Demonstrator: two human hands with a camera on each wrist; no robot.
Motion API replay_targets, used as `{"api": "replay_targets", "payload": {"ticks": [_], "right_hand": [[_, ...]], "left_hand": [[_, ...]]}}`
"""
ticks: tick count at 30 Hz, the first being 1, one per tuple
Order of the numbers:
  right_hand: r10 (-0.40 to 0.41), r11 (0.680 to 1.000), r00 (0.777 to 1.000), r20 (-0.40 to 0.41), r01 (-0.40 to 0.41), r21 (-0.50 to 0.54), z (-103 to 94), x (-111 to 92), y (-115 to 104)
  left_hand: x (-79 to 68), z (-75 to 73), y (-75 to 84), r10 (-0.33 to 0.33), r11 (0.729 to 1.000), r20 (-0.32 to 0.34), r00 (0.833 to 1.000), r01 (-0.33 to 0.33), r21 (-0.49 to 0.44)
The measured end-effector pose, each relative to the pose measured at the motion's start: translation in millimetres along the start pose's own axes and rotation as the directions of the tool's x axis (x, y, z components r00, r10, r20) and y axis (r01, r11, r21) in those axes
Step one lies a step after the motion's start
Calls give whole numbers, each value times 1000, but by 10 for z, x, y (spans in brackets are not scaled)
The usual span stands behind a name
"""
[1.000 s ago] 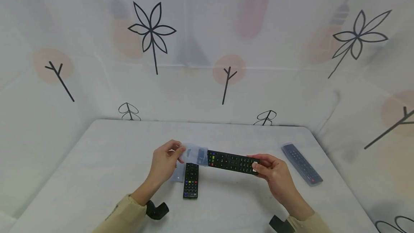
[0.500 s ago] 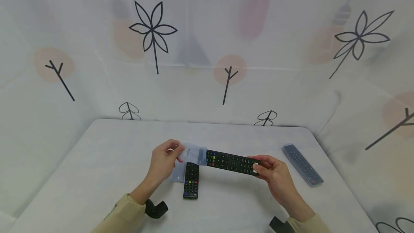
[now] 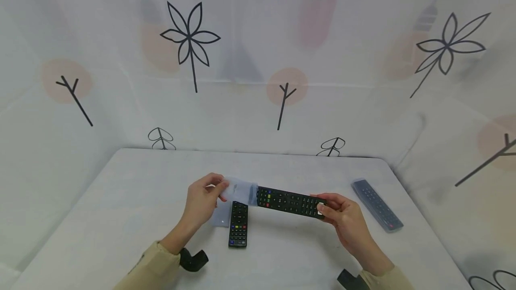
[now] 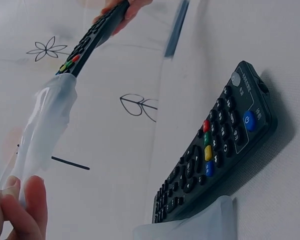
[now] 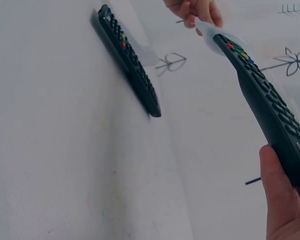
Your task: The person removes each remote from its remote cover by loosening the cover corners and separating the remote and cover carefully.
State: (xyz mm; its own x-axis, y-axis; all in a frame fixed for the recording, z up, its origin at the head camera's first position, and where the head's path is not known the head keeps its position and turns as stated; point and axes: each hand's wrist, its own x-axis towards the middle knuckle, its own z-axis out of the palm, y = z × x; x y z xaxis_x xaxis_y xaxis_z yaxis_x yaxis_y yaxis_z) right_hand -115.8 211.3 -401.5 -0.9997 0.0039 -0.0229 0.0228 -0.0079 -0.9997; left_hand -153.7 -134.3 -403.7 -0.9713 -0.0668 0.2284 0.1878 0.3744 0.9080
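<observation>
A black remote control [image 3: 290,202] is held above the table, tilted slightly down to the right. My right hand [image 3: 344,218] grips its right end, thumb on the button face. Over its left end sits a translucent plastic sleeve [image 3: 242,190], whose far end my left hand [image 3: 204,198] pinches between thumb and fingers. In the left wrist view the sleeve [image 4: 50,120] hangs loose and wrinkled beyond the remote's end. The right wrist view shows the remote's smooth underside and the sleeve's mouth [image 5: 217,40] around its tip.
A second black remote [image 3: 238,225] lies on the white table [image 3: 161,169] below the hands. Beside it lies another translucent sleeve [image 3: 221,215], partly behind the left hand. A sleeved remote [image 3: 376,205] rests at the right. Patterned cloth [image 3: 242,115] hangs behind the table.
The left hand has shifted slightly left with the sleeve, and the right hand slightly right with the remote. A little more of the remote shows outside the sleeve.
</observation>
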Motion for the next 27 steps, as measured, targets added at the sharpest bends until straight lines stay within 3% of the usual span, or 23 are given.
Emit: {"api": "replay_targets", "payload": {"ticks": [27], "right_hand": [[36, 999, 999, -24, -37, -21, -87, 8, 57]], "left_hand": [[-1, -46, -11, -17, 1000, 35, 999, 18, -24]]}}
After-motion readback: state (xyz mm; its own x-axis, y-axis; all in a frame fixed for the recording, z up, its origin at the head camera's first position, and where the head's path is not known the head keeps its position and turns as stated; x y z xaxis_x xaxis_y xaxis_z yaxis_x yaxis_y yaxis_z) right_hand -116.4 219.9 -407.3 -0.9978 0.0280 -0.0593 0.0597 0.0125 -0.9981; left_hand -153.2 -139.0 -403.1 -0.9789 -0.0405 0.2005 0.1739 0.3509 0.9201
